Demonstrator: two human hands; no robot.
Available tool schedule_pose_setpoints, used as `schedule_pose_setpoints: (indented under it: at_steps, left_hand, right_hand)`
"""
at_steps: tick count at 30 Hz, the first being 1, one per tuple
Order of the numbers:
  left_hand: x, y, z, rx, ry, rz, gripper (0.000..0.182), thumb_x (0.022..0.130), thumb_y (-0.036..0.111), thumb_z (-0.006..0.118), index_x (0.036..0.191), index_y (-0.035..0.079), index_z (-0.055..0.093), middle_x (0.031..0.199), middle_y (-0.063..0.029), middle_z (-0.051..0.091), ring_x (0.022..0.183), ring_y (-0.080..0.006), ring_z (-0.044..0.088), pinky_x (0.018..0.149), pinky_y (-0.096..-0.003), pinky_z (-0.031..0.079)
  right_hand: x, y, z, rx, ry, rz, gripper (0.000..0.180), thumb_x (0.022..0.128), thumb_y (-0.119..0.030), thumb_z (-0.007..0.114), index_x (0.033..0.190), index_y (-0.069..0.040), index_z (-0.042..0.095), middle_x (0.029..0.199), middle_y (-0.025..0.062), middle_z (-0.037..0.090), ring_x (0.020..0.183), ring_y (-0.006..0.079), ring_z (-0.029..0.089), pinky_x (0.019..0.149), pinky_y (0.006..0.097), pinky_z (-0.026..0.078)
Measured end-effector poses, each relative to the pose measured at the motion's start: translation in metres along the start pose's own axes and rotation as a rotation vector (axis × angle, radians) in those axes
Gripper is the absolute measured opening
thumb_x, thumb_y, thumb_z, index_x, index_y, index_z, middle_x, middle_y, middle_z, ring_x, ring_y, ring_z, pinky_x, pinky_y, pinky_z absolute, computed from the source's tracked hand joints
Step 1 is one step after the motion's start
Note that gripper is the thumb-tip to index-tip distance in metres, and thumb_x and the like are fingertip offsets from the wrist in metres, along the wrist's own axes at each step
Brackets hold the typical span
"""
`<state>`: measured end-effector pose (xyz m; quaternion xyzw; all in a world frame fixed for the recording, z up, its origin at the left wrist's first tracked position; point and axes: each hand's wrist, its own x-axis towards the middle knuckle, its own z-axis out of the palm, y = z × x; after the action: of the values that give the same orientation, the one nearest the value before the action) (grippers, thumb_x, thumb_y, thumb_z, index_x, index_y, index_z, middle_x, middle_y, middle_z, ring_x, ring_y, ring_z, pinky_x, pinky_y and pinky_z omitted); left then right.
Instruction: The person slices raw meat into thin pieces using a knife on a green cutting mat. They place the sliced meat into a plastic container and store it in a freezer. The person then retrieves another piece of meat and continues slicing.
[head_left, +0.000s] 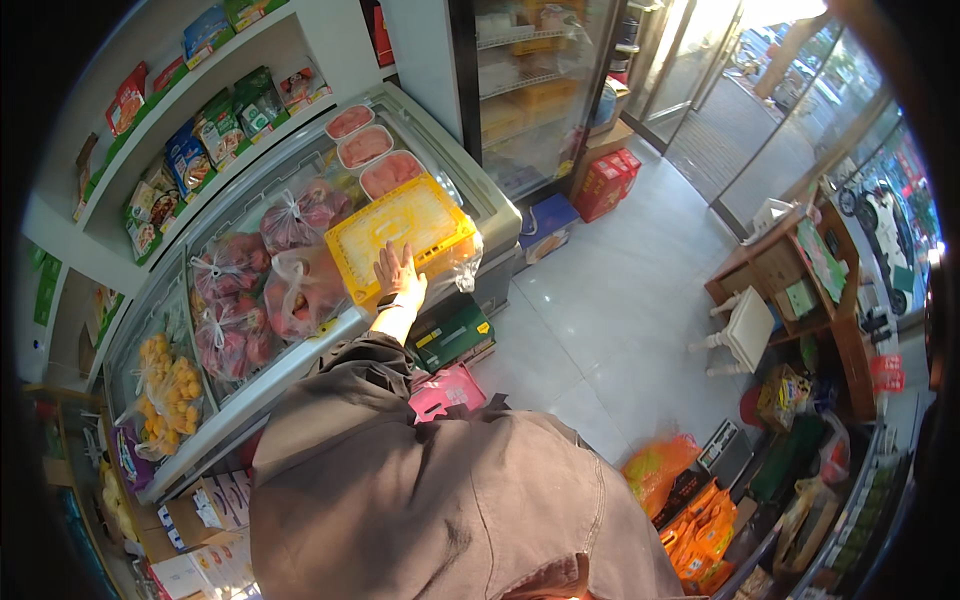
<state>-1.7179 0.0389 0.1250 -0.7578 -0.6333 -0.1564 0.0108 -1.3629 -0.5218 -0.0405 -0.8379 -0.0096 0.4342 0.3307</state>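
Observation:
My left hand (400, 283), with a dark band on the wrist, lies on the near edge of a yellow plastic crate (405, 229), fingers a little apart and not closed round it. The crate has a pale, see-through top and stands on the right end of a glass-topped chest freezer (491, 206). Behind it are trays of pink meat (391, 174). To its left lie clear bags of red fruit (304, 289), and further left bags of orange-yellow fruit (166, 394). My right hand is out of view. An orange bag (654, 469), partly blurred, shows beside my right side.
Wall shelves (202, 112) with food packets rise behind the freezer. A glass-door fridge (525, 97) stands beyond its right end. Green (454, 334) and pink boxes (450, 390) sit on the floor by the freezer. A white stool (742, 330) and wooden cabinet (847, 345) are at the right.

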Motion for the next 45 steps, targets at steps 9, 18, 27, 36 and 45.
schedule_pose_setpoints:
  at_steps: [9, 18, 27, 36, 45]
  left_hand:
    - [0.052, -0.019, 0.025, 0.083, -0.026, 0.086, 0.072, 0.07, 0.031, 0.072, 0.13, 0.009, 0.04, 0.133, -0.0171, 0.037, 0.125, -0.0327, 0.034, 0.105, -0.0476, 0.023]
    - [0.076, 0.007, -0.007, 0.12, -0.095, 0.191, 0.054, 0.065, 0.006, 0.065, 0.116, 0.008, 0.048, 0.106, -0.0123, 0.051, 0.101, -0.0318, 0.05, 0.085, -0.0406, 0.041]
    - [0.141, -0.034, -0.108, -0.051, 0.174, 0.003, 0.029, 0.079, 0.006, 0.055, 0.108, 0.006, 0.059, 0.102, -0.015, 0.061, 0.088, -0.0335, 0.059, 0.074, -0.0371, 0.048]
    - [0.192, -0.063, -0.138, -0.059, 0.051, -0.107, 0.029, 0.08, 0.013, 0.057, 0.108, 0.005, 0.059, 0.098, -0.0168, 0.062, 0.088, -0.0331, 0.06, 0.074, -0.0359, 0.048]
    - [0.2, -0.06, -0.142, -0.071, -0.024, -0.086, 0.03, 0.079, 0.012, 0.057, 0.108, 0.006, 0.059, 0.095, -0.016, 0.062, 0.084, -0.0319, 0.061, 0.072, -0.0356, 0.049]
  right_hand:
    - [0.166, -0.155, -0.062, -0.082, -0.079, 0.02, 0.023, 0.086, -0.028, 0.049, 0.093, -0.006, 0.057, 0.067, 0.0069, 0.061, 0.05, 0.0163, 0.056, 0.04, 0.0287, 0.04]
    - [0.313, -0.385, -0.082, -0.036, -0.151, -0.108, 0.019, 0.085, -0.022, 0.051, 0.095, -0.007, 0.056, 0.067, 0.0059, 0.06, 0.05, 0.014, 0.055, 0.038, 0.0231, 0.037]
    - [0.288, -0.436, -0.008, -0.404, -0.342, -0.216, 0.03, 0.088, -0.027, 0.05, 0.109, -0.006, 0.056, 0.079, 0.0082, 0.064, 0.059, 0.0159, 0.06, 0.046, 0.0251, 0.04]
    - [0.268, -0.419, 0.011, -0.558, -0.309, -0.138, 0.027, 0.09, -0.025, 0.049, 0.107, -0.006, 0.056, 0.08, 0.0086, 0.065, 0.06, 0.0165, 0.061, 0.046, 0.0267, 0.04]
    - [0.224, -0.449, 0.067, -0.564, -0.354, -0.205, 0.026, 0.09, -0.025, 0.05, 0.108, -0.007, 0.058, 0.078, 0.0068, 0.064, 0.062, 0.0152, 0.061, 0.048, 0.0249, 0.04]
